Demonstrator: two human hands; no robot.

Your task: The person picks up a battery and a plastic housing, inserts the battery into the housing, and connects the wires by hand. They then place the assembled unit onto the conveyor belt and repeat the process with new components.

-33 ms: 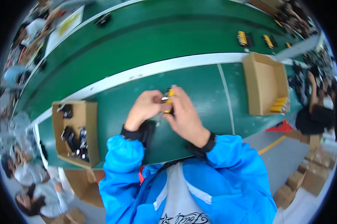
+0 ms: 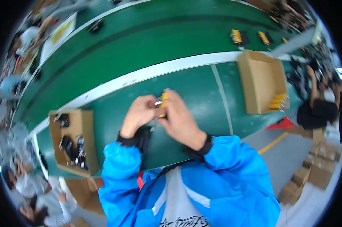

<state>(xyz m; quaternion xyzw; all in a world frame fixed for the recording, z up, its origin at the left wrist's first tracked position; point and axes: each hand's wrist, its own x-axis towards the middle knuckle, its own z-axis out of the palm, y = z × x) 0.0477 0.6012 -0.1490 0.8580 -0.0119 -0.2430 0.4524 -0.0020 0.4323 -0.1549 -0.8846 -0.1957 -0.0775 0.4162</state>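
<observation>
Above the green worktop, both of my hands are closed around a small yellow-and-black part with a shiny metal bit on its left side. My left hand pinches it from the left with thumb and fingers. On the other side, my right hand has its fingers wrapped along the yellow body, hiding much of it. Its exact kind cannot be made out. A dark object lies on the worktop beside my left wrist, partly covered by it.
At the left stands a cardboard box with several black parts. A second cardboard box at the right holds yellow cylinders. Yellow-and-black units rest on the green belt beyond the white rail. Co-workers sit at both sides.
The whole view has shifted slightly, so boxes and rail sit a little differently in the picture. Both hands keep hold of the yellow-and-black part.
</observation>
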